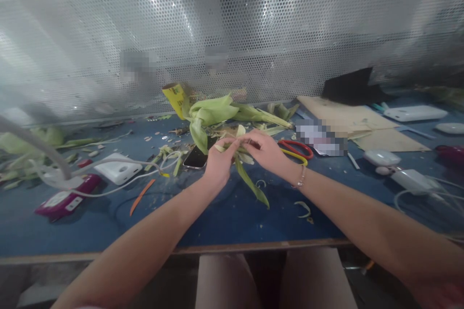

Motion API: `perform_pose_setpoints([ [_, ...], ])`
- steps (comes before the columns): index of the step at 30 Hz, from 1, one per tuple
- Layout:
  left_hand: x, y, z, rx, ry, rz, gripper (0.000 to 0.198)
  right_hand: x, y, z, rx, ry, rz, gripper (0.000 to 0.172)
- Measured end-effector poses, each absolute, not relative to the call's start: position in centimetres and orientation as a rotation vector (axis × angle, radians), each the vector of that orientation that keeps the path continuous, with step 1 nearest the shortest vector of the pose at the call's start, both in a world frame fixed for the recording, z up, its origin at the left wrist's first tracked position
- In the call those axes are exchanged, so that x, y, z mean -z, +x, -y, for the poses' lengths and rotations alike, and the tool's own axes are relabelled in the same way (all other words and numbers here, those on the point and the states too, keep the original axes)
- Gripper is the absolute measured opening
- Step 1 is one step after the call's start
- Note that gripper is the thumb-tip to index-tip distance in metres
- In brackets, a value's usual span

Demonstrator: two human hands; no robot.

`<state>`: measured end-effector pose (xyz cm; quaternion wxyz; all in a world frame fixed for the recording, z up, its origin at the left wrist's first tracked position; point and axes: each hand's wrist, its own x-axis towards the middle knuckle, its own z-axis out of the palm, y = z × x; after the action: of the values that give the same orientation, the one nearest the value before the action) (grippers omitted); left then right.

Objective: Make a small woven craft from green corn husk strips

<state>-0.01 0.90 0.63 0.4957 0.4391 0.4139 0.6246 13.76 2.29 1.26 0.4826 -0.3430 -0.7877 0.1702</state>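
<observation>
My left hand (221,158) and my right hand (260,146) meet over the middle of the table, fingers closed in a pinch. Between them is a piece of pale green corn husk (250,181), one long leaf of which hangs toward the front edge. The fingers hide its upper part. Just behind my hands lies a larger bundle of green husk leaves (212,111), its stalk pointing right. A dark-screened phone (196,158) is partly covered beside my left hand. Red and yellow looped handles (296,149) lie next to my right wrist.
A yellow-wrapped roll (175,99) stands by the perforated metal screen (253,24). On the left are a purple power strip (68,198), a white device (118,168), cables and plant scraps. Cardboard sheets (348,116), a white charger (413,181) and a long white device (415,113) lie right.
</observation>
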Motion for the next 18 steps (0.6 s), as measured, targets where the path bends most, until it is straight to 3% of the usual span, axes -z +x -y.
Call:
perform_pose_setpoints([
  [18,-1.2,0.36,-0.57,-1.516,0.918,-1.031,0.017,-2.09,14.05,-2.0,-0.588,-0.913,1.824,0.002],
])
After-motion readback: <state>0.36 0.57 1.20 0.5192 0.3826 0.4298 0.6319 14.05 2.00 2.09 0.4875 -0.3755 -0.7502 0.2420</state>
